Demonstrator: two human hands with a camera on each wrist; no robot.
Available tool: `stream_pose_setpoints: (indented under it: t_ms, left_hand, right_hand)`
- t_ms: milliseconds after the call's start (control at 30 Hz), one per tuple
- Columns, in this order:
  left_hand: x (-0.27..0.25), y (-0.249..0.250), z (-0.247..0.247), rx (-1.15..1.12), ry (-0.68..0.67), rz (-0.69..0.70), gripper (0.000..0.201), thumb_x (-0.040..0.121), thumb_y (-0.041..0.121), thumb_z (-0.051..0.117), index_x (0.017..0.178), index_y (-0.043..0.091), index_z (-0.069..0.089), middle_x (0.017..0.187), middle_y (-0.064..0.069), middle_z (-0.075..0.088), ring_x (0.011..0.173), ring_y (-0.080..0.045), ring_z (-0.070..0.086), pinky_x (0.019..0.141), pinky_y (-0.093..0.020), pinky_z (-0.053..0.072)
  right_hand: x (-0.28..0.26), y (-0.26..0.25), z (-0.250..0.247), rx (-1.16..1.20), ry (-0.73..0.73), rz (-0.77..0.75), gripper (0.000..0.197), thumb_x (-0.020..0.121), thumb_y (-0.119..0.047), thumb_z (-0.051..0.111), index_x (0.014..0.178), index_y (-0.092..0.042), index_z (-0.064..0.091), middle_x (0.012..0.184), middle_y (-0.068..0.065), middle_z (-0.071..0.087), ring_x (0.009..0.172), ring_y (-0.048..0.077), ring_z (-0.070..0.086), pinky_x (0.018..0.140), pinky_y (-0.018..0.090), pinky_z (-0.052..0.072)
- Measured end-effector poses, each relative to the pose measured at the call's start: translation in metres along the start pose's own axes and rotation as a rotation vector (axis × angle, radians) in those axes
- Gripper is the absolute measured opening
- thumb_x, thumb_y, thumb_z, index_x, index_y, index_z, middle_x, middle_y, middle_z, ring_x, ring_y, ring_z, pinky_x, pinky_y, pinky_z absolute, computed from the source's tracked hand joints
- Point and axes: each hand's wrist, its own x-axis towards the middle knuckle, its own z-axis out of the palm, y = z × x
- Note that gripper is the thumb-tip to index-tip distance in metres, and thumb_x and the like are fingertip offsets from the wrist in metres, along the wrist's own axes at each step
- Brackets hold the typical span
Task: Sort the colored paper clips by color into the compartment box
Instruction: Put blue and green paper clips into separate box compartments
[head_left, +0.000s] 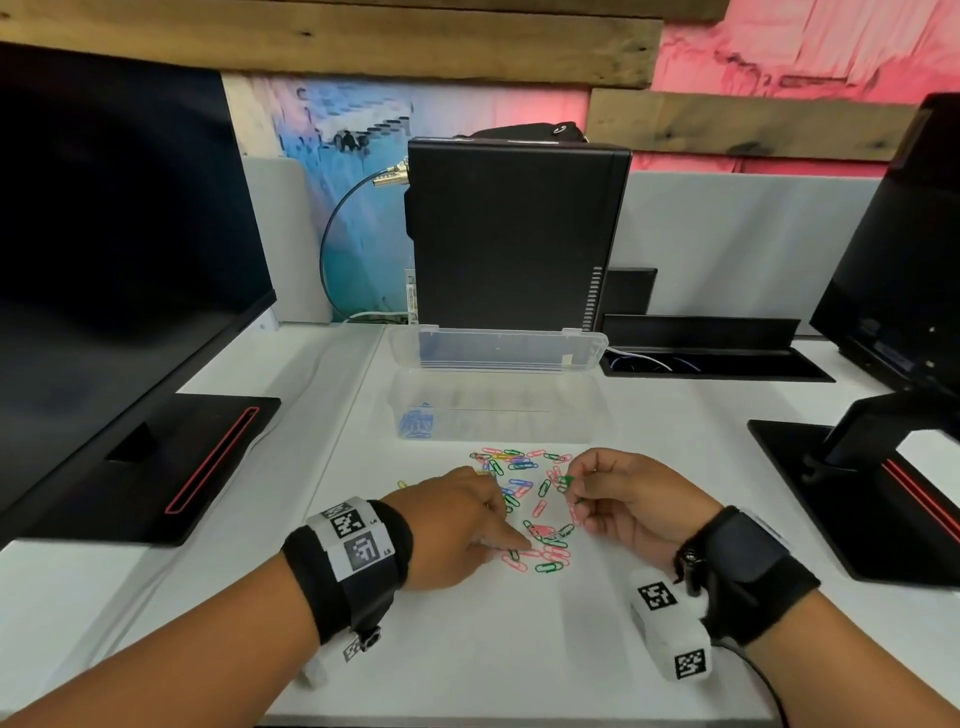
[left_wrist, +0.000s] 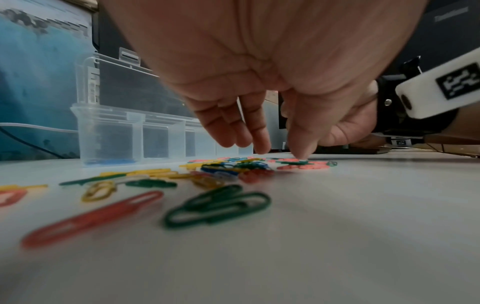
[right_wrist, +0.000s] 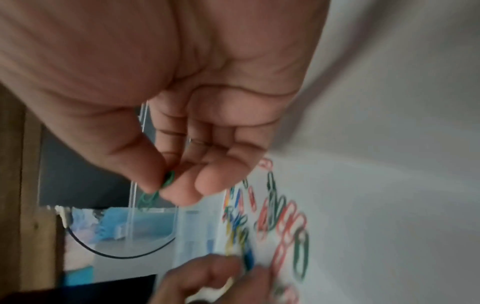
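Landmark: the compartment box (head_left: 498, 410) stands open on the worktop (head_left: 467, 623) ahead of you, lid tipped back so every cell can be reached from above; all places below are told from it.
Blue clips (head_left: 417, 422): lying in the box's leftmost cell; the other cells look unfilled, so by my reading the sort is at an early stage.
Left hand (head_left: 457, 530): on the near side of the box, towards its left; your fingers point down, loosely spread and relaxed, one fingertip (left_wrist: 301, 153) pressing a red clip where the heap lies nearest you; it holds nothing; probably it pins or drags a clip clear for picking.
Loose clips (head_left: 524, 499): a mixed scatter of red, green, blue and yellow, just before the box's near wall, kept close so each carry is short.
Right hand (head_left: 628, 499): near side of the box, towards its right, lifted off the worktop; thumb and forefinger pinch a green clip (right_wrist: 155, 192), the remaining fingers curled in; whether more clips sit in the palm I cannot tell.
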Motion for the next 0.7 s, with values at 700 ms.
stream_pose_setpoints:
  t_ms: [700]
  left_hand:
    - [0.003,0.002,-0.004,0.034,-0.001,-0.140,0.012,0.091,0.029,0.061,0.096,0.026,0.072,0.107,0.012,0.055,0.102,-0.009,0.046,0.088,-0.034,0.048]
  right_hand:
    - [0.015,-0.016,0.018,-1.571,-0.059,-0.014,0.010,0.081,-0.021,0.067,0.086,-0.030,0.068,0.088,-0.019,0.058,0.086,0.007,0.056,0.069,0.018,0.042]
